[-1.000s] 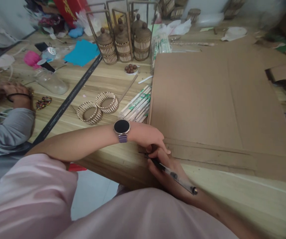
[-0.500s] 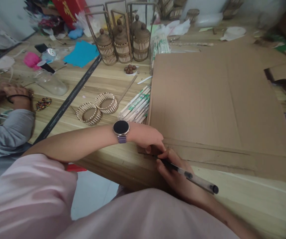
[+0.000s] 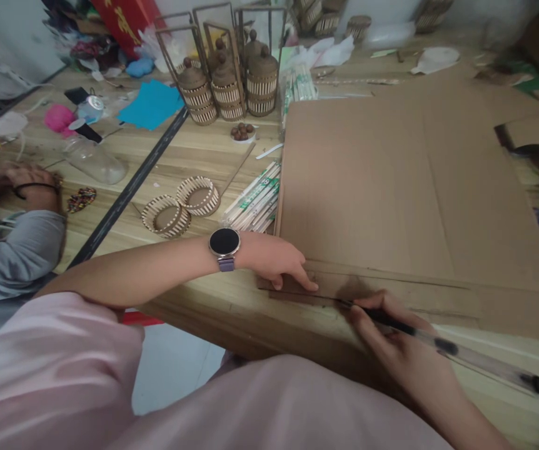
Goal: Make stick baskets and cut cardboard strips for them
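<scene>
A large brown cardboard sheet [image 3: 358,187] lies on the wooden table, with narrower cardboard [image 3: 419,290] along its near edge. My left hand [image 3: 281,259], a watch [image 3: 225,242] on its wrist, rests on the near left corner, thumb and index finger spread and pressing down; its other fingers are partly hidden. In my right hand [image 3: 401,344] is a black-capped gel pen [image 3: 480,359], slanted, its tip down at the cardboard's near edge. A thin dark line runs along that edge between my left hand and the pen tip.
Chopstick packs [image 3: 255,200] lie against the sheet's left side, near two round stick-walled rings [image 3: 166,215]. Lidded baskets with tall handles [image 3: 227,90] stand behind a dish of brown beads [image 3: 242,131]. At left, another person's hand [image 3: 35,178] rests beside a jar [image 3: 95,162].
My right hand has slid to the right along the cardboard's near edge with the pen, away from my left hand. My left hand stays on the corner, its index finger now more plainly visible.
</scene>
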The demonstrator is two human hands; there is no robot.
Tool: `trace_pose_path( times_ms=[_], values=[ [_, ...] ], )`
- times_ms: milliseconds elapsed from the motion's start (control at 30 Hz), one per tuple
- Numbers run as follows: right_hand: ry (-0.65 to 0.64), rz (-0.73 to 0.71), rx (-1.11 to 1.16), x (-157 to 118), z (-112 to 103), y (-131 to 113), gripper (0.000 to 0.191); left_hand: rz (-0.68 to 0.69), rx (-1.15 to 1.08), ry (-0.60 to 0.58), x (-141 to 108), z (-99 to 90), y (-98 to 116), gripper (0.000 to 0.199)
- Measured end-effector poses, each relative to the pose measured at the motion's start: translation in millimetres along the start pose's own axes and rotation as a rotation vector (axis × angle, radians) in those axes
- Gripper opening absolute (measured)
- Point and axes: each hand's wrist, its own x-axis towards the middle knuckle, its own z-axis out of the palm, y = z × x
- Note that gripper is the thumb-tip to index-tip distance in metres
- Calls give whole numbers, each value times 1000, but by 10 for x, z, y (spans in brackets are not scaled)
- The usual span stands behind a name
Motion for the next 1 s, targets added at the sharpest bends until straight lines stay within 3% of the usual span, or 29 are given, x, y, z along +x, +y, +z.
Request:
trace_pose_path(
  times_ms=[167,367,467,600,767,1000],
  values=[
    [53,10,90,22,-86,-105,17,-9,8,-16,3,-9,6,62],
    [-223,-1,220,113,221,-256,12,39,3,23,29,22,-37,54],
    [-273,-69,228,181,371,-313,12,90,-1,27,46,42,-66,37],
    [-234,-146,209,241,475,-392,6,96,-32,41,54,38,-76,22],
    [-139,-230,214,237,549,-414,4,75,-47,26,51,7,-50,22],
    [-99,-304,137,232,611,-403,6,74,-17,38,54,16,-53,19]
  ],
)
